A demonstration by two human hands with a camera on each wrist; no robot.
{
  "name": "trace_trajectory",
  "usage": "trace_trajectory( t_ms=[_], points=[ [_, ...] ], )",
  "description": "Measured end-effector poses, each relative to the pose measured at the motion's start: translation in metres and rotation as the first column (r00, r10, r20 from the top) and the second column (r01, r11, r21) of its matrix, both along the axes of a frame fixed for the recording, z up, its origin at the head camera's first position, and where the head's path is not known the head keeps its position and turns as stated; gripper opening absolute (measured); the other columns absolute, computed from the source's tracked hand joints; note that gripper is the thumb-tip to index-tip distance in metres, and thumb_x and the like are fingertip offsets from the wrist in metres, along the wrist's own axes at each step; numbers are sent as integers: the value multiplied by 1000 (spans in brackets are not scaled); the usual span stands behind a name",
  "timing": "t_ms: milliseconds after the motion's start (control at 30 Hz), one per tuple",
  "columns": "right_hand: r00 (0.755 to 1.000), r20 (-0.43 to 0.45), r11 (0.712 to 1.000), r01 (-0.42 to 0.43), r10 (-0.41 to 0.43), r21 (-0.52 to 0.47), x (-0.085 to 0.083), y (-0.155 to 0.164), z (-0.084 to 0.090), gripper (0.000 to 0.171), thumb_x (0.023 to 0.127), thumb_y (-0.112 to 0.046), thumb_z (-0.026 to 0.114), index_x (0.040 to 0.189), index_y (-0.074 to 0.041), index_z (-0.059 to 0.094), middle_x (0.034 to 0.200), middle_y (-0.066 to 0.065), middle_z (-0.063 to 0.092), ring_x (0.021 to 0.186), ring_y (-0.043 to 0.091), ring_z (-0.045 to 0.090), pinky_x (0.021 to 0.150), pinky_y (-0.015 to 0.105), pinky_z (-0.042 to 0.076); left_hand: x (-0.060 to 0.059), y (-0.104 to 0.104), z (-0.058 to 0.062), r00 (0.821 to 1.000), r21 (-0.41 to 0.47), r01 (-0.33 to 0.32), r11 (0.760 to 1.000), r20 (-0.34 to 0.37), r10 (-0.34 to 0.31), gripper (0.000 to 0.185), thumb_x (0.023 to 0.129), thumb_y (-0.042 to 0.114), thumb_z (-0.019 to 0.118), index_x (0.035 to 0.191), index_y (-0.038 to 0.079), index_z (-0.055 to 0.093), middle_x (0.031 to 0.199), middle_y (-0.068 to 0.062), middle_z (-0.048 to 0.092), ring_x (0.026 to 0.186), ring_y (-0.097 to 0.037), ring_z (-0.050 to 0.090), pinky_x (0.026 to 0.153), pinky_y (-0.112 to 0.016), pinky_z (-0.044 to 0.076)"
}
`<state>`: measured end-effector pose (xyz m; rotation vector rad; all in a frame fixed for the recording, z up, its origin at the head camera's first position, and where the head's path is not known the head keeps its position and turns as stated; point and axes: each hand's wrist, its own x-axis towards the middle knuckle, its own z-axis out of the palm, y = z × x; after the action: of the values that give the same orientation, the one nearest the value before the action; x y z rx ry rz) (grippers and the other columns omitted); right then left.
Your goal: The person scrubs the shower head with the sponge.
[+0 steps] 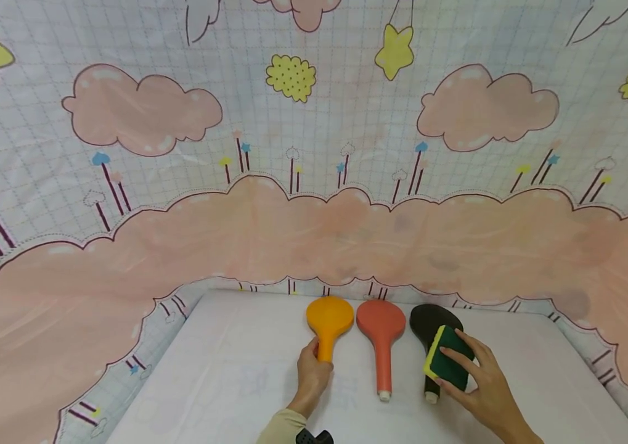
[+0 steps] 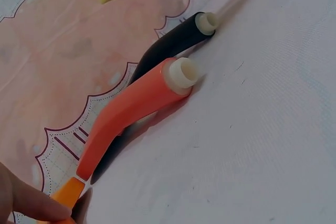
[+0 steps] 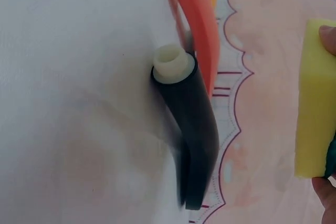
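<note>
On the white tabletop (image 1: 225,370) we see three shower heads side by side. Our left hand (image 1: 312,373) curls round the orange shower head (image 1: 329,324), hiding its handle. Our right hand (image 1: 482,385) pinches a sponge (image 1: 447,357) over the black shower head (image 1: 430,324), covering its middle. Between them lies the red shower head (image 1: 381,336).

A red-orange shower head (image 1: 381,336) lies on a white table (image 1: 225,382). A pastel cloud-and-star printed cloth (image 1: 314,185) hangs behind.
</note>
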<state>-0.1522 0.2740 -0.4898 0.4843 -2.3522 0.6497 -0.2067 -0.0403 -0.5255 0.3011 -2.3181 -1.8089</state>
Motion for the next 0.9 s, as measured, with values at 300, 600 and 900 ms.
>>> trace_trajectory(
  t_ms=[300,600,900],
  points=[
    [1000,-8,999,25,-25,-23,2,11,-4,62,57,-19,93,115,-21,71,140,17,50,125,29,41,103,-3,12,2,-1,-1,1000,-10,30,1000,1,-30,71,67,-19,61,136,-10,50,124,-27,59,107,-33,60,96,-47,51],
    [997,23,997,74,-73,-30,3,20,-2,58,60,-20,92,114,-17,71,140,20,49,121,39,43,110,27,40,6,-9,4,997,-44,75,996,21,-75,61,78,-3,65,138,-4,51,134,-27,55,121,-41,56,102,-51,47],
    [988,95,992,123,-120,-33,3,33,-6,56,63,-23,91,113,-11,69,138,24,48,118,42,43,80,70,46,8,-27,18,992,-159,101,982,-59,-111,54,84,6,66,136,-2,53,139,-25,52,124,-45,53,100,-55,47]
  ],
)
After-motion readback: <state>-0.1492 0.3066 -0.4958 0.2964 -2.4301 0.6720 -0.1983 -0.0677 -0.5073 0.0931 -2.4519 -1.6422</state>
